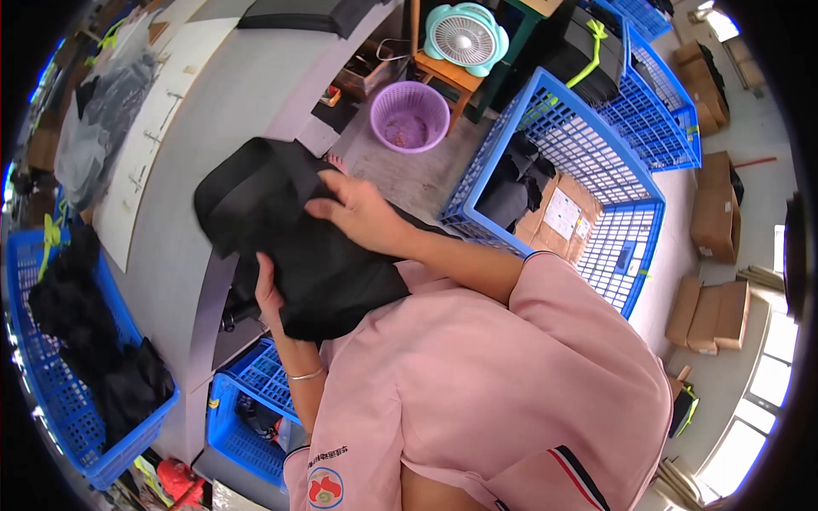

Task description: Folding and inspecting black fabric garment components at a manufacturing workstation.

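A floppy black fabric piece hangs in front of my body, with a wide folded band at its far left end over the grey table's edge. My right hand grips its upper side, fingers and thumb bent on the cloth. At the lower left edge, my left hand holds the fabric with the thumb up along it; the other fingers are hidden behind the cloth. A thin bracelet circles my left wrist. What lies under the folds cannot be seen.
The grey table runs along the left. A large blue crate with black cloth and cardboard stands at right. Another blue crate holds black fabric. A purple basket sits on the floor near a stool with a teal fan.
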A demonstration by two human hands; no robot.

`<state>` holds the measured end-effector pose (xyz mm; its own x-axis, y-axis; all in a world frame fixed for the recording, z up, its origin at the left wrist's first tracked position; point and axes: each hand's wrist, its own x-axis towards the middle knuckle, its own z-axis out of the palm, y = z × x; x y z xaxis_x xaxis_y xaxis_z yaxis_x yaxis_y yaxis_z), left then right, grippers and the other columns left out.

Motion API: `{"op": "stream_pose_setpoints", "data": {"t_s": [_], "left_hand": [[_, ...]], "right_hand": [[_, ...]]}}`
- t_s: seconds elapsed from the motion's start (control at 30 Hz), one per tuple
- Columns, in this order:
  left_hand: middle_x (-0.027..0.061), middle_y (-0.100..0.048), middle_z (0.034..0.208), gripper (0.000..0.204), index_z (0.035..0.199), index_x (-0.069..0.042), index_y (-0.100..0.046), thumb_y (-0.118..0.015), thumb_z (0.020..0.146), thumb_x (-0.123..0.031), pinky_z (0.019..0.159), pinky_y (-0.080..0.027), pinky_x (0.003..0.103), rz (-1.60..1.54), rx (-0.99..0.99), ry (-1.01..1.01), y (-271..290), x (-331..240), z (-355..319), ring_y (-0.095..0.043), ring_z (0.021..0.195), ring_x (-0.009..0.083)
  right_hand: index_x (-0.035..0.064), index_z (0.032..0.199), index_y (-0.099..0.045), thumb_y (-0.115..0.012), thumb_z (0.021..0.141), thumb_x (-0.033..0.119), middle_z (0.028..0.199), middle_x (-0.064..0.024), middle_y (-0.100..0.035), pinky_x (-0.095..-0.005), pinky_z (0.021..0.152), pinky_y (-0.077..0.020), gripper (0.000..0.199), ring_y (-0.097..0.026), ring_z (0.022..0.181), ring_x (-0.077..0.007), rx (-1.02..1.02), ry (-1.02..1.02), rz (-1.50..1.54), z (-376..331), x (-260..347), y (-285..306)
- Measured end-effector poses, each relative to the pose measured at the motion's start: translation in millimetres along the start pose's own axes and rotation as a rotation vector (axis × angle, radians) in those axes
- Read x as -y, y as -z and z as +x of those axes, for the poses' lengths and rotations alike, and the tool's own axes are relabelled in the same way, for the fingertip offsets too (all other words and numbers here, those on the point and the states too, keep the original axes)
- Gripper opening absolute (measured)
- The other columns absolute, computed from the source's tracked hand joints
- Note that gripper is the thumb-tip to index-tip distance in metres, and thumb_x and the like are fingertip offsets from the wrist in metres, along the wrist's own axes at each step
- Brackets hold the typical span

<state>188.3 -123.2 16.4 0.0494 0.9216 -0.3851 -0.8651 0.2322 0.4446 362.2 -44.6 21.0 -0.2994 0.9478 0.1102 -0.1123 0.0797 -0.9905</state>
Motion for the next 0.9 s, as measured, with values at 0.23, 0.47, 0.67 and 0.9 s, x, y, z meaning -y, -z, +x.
{"op": "stream_pose_setpoints", "data": {"t_s": [0.23,0.47,0.67,0.9], "left_hand": [[0.0137,-0.06,0.132,0.047,0.136,0.0,-0.052,-0.06,0.099,-0.028,0.097,-0.049,0.036,0.622,0.009,-0.04,-9,34,10,-0.058,0.121,0.0227],[0.0113,-0.061,0.131,0.042,0.135,-0.003,-0.054,-0.058,0.099,-0.025,0.093,-0.05,0.033,0.755,-0.131,-0.045,32,25,11,-0.061,0.116,0.02],[0.0108,-0.059,0.134,0.035,0.128,-0.003,-0.061,-0.061,0.097,-0.02,0.099,-0.045,0.031,0.933,-0.083,-0.114,15,49,48,-0.057,0.122,0.0209],[0.0158,-0.044,0.149,0.044,0.13,-0.01,-0.061,-0.07,0.087,-0.018,0.117,-0.024,0.043,1.72,0.303,-0.421,-14,103,142,-0.031,0.144,0.0349]], "right_hand": [[-0.0005,0.098,-0.063,-0.068,0.088,0.013,0.086,-0.0037,-0.063,-0.0312,0.069,-0.0477,0.018,-0.055,0.077,-0.012,-0.712,-0.187,-0.145,-56,-61,152],[0.001,0.111,-0.065,-0.063,0.091,0.011,0.096,-0.0048,-0.067,-0.0295,0.081,-0.0472,0.022,-0.059,0.088,-0.0133,-1.24,-0.073,-0.32,-181,-133,355],[0.0008,0.111,-0.061,-0.064,0.089,0.016,0.098,-0.0157,-0.07,-0.0406,0.082,-0.05,0.026,-0.066,0.089,-0.029,-1.414,-0.474,-0.639,-233,-211,401],[-0.0001,0.102,-0.063,-0.066,0.085,0.011,0.094,-0.0222,-0.069,-0.0442,0.081,-0.049,0.02,-0.066,0.09,-0.0356,-1.475,-0.642,-0.697,-239,-275,394]]}}
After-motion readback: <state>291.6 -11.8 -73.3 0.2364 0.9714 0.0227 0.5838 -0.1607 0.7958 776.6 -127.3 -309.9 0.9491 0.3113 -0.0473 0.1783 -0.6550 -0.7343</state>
